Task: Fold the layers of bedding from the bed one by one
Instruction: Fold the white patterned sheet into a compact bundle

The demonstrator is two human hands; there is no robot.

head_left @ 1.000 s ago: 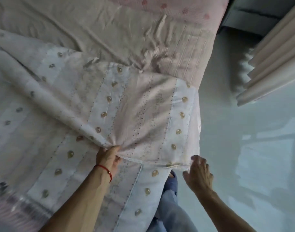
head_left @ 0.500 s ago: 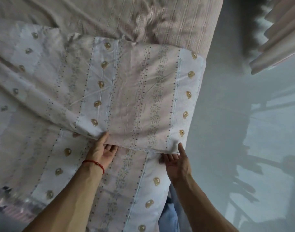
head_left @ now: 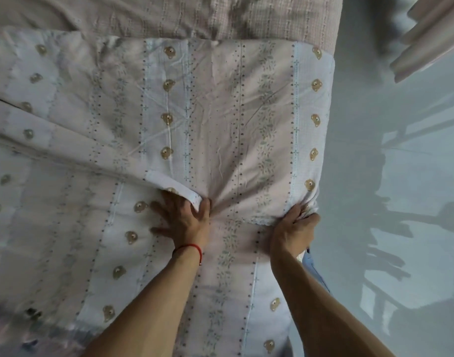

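I've drawn the bear-print quilt cover [head_left: 220,119] flap flatter across the bed; my left hand [head_left: 187,220] and right hand [head_left: 292,228] now pinch its edge, so this fold is nearly set.

Bare arms, a thin red string bracelet [head_left: 188,249] on the left wrist

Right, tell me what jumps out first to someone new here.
The bear-print striped quilt fills the bed, its near edge folded back over itself. Both hands hold that edge: the left hand, with a red string bracelet, at centre, and the right hand gripping the corner by the bed's side.
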